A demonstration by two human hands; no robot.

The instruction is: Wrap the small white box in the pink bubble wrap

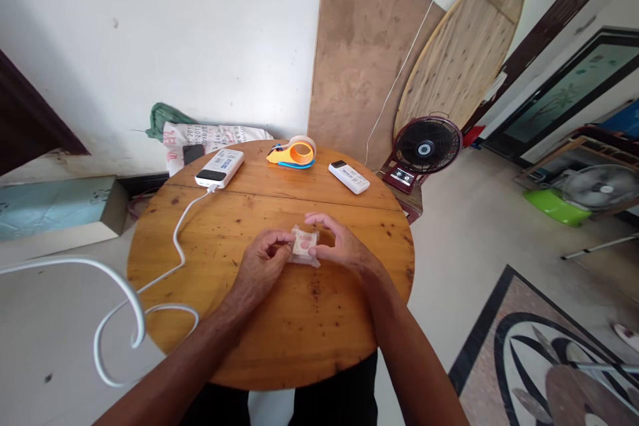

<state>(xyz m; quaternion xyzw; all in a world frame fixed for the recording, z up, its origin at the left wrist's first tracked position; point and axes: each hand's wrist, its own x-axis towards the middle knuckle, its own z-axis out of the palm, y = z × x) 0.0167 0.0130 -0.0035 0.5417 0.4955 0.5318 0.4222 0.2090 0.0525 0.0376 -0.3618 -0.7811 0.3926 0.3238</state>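
Note:
A small, crinkled clear-plastic packet with a pale pink-and-red printed face (305,241) lies on the round wooden table (219,219), between my hands. What is inside it is too small to make out. My left hand (264,258) pinches the packet's left edge between thumb and fingers. On the other side, my right hand (344,246) has its thumb and fingers spread apart around the right edge. Its thumb tip is at the packet, and I cannot tell whether it presses on it.
A yellow tape dispenser (294,152) stands at the table's back. White power banks lie left (220,169) and right (349,176); a white cable (180,226) runs from the left one over the table's edge. A dark fan (426,146) stands beyond, near a leaning wooden tabletop (464,40).

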